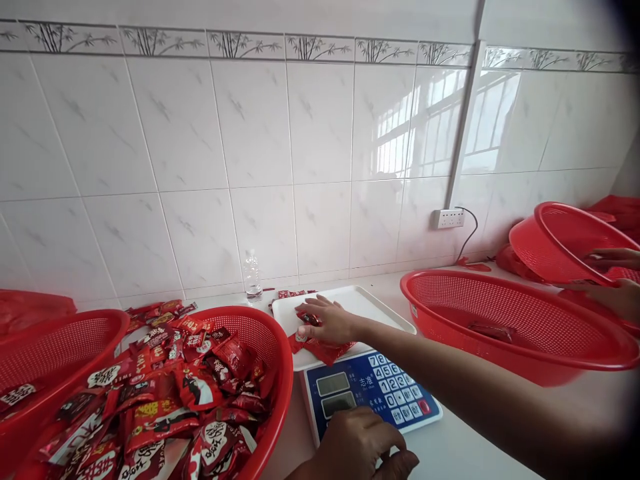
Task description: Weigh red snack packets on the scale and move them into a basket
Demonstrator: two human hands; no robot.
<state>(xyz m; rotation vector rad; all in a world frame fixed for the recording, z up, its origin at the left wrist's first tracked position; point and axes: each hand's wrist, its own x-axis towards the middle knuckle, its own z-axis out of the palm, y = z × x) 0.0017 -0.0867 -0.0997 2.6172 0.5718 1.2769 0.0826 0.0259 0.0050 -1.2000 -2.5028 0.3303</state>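
My right hand [327,323] reaches over the white tray [367,303] of a weighing scale. Its fingers and thumb are closed around a small red candy packet [311,319]. Under that hand, more red wrapping [327,349] lies at the tray's front edge. My left hand [364,443] rests low in front of the scale's blue keypad panel [367,383], partly over its lower edge. Its fingers are curled, and nothing shows in them. On the left, a red basket [286,373] is heaped with red and brown candy packets [165,400].
Another red basket [113,323] stands at far left. To the right, a red basket [415,293] holds a few packets. Beyond it, another person's hands [617,293] are at a tilted red basket [530,233]. A clear bottle [253,280] stands by the tiled wall, below a socket [450,219].
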